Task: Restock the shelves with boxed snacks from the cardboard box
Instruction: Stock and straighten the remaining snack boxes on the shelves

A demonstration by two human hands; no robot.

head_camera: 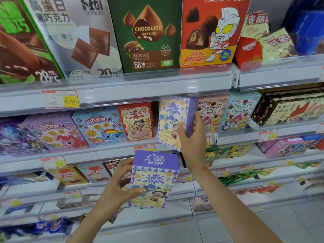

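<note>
Facing shelf gap (156,113), purple box (172,120), right hand (191,142), spare box (152,179), left hand (121,188)

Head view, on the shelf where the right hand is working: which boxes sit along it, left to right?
lilac pony box, blue pony box, red Tala's box, purple box gripped by right hand, pink Tala's box, pale blue Tala's box, dark fox box.

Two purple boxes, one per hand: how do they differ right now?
Height: the right-hand box is up at the gap beside the red box; the left-hand box hangs lower, in mid-air.
Faces: the right-hand box shows a purple side panel, the left-hand box its purple top.
Grip: the right hand holds the lower right edge; the left hand holds the left side, thumb across the front.
Shared: same purple-and-yellow design.
</note>
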